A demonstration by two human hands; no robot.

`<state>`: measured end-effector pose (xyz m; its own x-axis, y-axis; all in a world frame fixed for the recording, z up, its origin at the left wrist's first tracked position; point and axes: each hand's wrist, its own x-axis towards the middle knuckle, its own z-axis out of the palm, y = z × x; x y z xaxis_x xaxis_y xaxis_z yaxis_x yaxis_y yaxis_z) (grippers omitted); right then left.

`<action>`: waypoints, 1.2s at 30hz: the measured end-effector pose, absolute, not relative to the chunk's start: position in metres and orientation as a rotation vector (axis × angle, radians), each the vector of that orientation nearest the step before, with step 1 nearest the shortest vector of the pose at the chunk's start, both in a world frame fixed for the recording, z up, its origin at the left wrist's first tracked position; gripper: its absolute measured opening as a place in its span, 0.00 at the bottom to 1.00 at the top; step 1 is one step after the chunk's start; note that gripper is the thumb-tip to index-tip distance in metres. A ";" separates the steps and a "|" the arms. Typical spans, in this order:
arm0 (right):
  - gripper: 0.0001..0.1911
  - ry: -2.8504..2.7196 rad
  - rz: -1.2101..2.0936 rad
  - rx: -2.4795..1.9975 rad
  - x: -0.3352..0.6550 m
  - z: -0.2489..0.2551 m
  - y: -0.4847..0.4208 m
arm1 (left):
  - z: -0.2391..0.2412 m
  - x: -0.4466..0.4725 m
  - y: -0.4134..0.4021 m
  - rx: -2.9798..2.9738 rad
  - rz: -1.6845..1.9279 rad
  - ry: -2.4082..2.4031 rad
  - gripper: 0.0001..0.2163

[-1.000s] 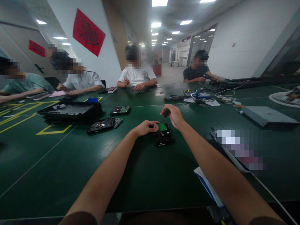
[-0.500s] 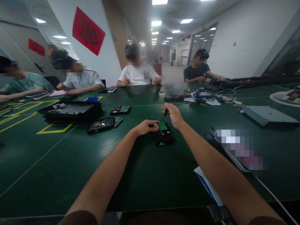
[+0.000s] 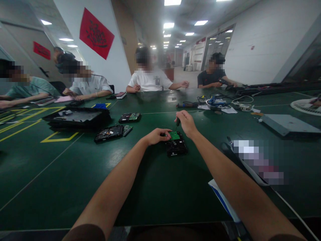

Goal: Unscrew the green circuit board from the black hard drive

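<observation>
A black hard drive [image 3: 177, 148] lies on the green table in front of me, its green circuit board [image 3: 175, 135] facing up at the far end. My left hand [image 3: 158, 136] grips the drive's far left side, with fingertips at the board's left edge. In my right hand [image 3: 187, 123] is a screwdriver [image 3: 178, 122], its handle wrapped by my fingers. The shaft points down at the far part of the board. I cannot make out exactly where the tip meets the drive.
To the left are an opened hard drive [image 3: 109, 133], a loose circuit board [image 3: 127, 130], another hard drive [image 3: 129, 117] and a black tray [image 3: 77, 117]. Cables [image 3: 215, 102] lie beyond my right hand. A grey metal box [image 3: 288, 124] stands right. Several people sit across the table.
My left hand stays on the hard drive, and my right hand keeps the screwdriver over the board, its handle turned slightly. The person opposite has stretched one hand out to the right.
</observation>
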<state>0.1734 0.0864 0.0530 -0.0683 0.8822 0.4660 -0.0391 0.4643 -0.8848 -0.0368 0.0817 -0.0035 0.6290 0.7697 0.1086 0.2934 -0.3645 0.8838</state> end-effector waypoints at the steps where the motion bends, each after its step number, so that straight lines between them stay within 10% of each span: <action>1: 0.19 -1.447 0.940 -0.762 0.173 0.054 0.086 | -0.004 -0.037 0.082 1.932 0.654 0.835 0.10; 36: 0.18 -1.330 1.081 -0.755 0.172 0.049 0.094 | -0.002 -0.038 0.080 1.938 0.651 0.822 0.13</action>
<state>0.1724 0.0939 0.0488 -0.0870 0.9225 0.3760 -0.1800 0.3567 -0.9167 -0.0383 0.0797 -0.0021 0.6398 0.7602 0.1128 0.2837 -0.3700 0.8847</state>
